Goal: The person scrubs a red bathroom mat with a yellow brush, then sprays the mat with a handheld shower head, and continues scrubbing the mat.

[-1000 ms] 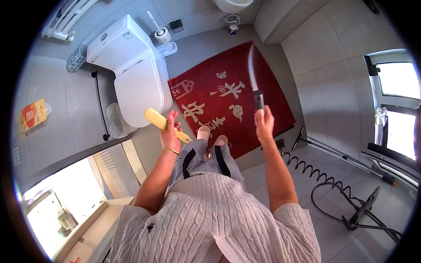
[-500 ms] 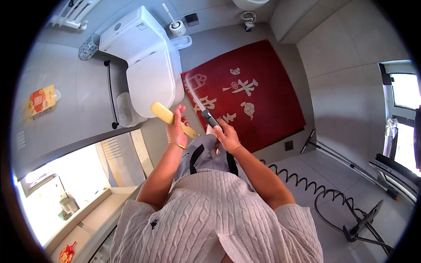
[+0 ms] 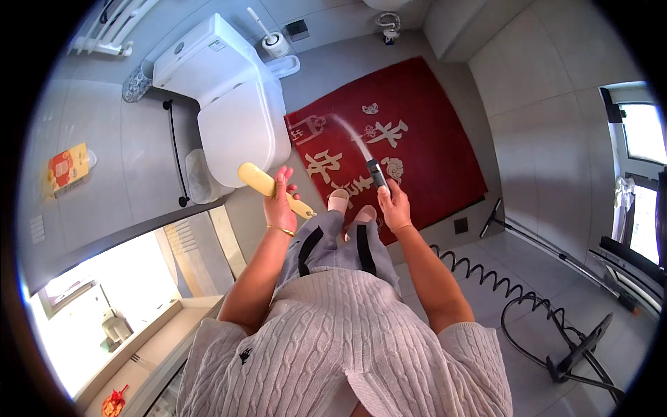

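1. The left hand (image 3: pixel 281 201) is clamped on a yellow brush (image 3: pixel 267 187), held just right of the closed toilet (image 3: pixel 236 125).
2. The right hand (image 3: pixel 394 206) grips a dark spray nozzle (image 3: pixel 376 174); its water jet (image 3: pixel 351 132) arcs toward the toilet.
3. Judged risk: the jet crosses the red mat (image 3: pixel 396 146) beside the toilet, so overspray may soak it and make footing slippery.

The brush (image 3: pixel 267 187) in the left hand (image 3: pixel 281 201) is pale yellow, and the spray nozzle (image 3: pixel 376 174) in the right hand (image 3: pixel 396 208) is dark grey, throwing a white jet. The rug (image 3: pixel 417 132) is deep red with white figures, the toilet (image 3: pixel 222 104) white, the floor tiles (image 3: pixel 528 83) light grey. The sweater (image 3: pixel 333 347) is a pale beige cable knit, the trousers (image 3: pixel 333 247) grey with black stripes, the coiled hose (image 3: pixel 486 278) black.
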`<control>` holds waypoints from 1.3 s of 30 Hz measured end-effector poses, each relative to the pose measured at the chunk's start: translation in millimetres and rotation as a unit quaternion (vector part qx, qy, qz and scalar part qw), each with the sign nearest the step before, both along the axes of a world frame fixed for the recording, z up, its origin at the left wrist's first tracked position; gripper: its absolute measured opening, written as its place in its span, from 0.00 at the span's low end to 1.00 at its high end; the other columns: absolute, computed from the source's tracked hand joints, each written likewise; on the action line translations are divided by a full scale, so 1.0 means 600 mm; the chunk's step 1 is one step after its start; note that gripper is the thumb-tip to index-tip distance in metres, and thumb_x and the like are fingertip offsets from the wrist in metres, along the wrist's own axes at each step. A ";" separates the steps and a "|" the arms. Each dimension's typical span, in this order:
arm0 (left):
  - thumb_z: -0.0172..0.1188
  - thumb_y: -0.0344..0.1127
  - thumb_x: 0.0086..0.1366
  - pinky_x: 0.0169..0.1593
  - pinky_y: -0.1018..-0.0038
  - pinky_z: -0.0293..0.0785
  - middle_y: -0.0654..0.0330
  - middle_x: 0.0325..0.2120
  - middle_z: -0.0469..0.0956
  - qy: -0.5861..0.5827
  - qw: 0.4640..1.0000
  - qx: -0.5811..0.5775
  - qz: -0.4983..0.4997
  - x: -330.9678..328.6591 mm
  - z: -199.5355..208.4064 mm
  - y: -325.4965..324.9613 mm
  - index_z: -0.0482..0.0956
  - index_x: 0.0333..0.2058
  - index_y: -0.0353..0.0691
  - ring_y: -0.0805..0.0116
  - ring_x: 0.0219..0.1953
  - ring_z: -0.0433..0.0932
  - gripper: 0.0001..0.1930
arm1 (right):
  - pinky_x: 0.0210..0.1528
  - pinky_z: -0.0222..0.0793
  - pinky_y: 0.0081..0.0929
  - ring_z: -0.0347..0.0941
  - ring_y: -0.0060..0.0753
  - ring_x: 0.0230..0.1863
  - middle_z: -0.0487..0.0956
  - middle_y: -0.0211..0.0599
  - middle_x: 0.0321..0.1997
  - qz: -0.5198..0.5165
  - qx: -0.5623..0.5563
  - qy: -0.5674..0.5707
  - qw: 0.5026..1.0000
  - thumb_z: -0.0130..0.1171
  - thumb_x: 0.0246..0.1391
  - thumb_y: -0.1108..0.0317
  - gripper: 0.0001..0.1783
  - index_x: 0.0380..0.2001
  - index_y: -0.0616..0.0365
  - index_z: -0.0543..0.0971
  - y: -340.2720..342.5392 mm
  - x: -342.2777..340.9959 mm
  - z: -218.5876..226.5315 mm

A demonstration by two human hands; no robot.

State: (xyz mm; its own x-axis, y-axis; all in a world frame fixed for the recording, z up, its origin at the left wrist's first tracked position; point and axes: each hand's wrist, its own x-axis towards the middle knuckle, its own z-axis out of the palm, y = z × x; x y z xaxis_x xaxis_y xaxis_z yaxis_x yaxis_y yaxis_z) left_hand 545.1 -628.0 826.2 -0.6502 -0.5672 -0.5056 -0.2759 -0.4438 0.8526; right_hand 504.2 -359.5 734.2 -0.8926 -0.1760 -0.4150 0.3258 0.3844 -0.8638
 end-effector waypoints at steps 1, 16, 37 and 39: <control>0.58 0.51 0.69 0.34 0.78 0.69 0.63 0.51 0.77 0.001 1.000 0.000 -0.004 -0.004 0.002 0.004 0.74 0.56 0.40 0.78 0.34 0.69 0.25 | 0.35 0.69 0.35 0.73 0.40 0.28 0.76 0.42 0.26 -0.034 -0.003 0.022 0.999 0.54 0.60 0.40 0.30 0.47 0.58 0.75 0.006 -0.002 -0.004; 0.55 0.51 0.70 0.34 0.78 0.69 0.62 0.50 0.77 0.001 0.999 -0.009 -0.038 -0.031 0.006 0.024 0.73 0.56 0.40 0.78 0.34 0.68 0.24 | 0.19 0.52 0.16 0.58 0.13 0.18 0.64 0.22 0.19 -0.232 -0.142 0.148 0.951 0.50 0.68 0.53 0.19 0.28 0.55 0.67 0.146 -0.052 0.058; 0.57 0.51 0.69 0.34 0.78 0.69 0.63 0.50 0.78 -0.006 1.000 -0.018 -0.014 -0.018 0.005 0.013 0.74 0.56 0.40 0.77 0.34 0.69 0.24 | 0.28 0.66 0.29 0.68 0.26 0.23 0.72 0.29 0.20 0.019 -0.122 -0.046 0.991 0.54 0.63 0.49 0.21 0.34 0.59 0.73 0.007 0.044 0.005; 0.57 0.51 0.69 0.34 0.78 0.69 0.64 0.50 0.78 -0.009 1.000 -0.021 0.003 -0.005 0.005 0.005 0.74 0.56 0.40 0.78 0.34 0.68 0.24 | 0.28 0.67 0.27 0.70 0.25 0.23 0.74 0.28 0.21 0.062 -0.130 -0.077 0.987 0.53 0.63 0.48 0.22 0.39 0.59 0.76 -0.013 0.053 0.014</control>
State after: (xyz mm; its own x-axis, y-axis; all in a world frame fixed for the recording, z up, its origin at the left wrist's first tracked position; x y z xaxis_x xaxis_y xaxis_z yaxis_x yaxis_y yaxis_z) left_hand 542.2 -624.9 829.2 -0.6387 -0.5912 -0.4924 -0.2885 -0.4093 0.8656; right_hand 536.0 -367.4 742.8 -0.7880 -0.3978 -0.4700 0.4250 0.2009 -0.8826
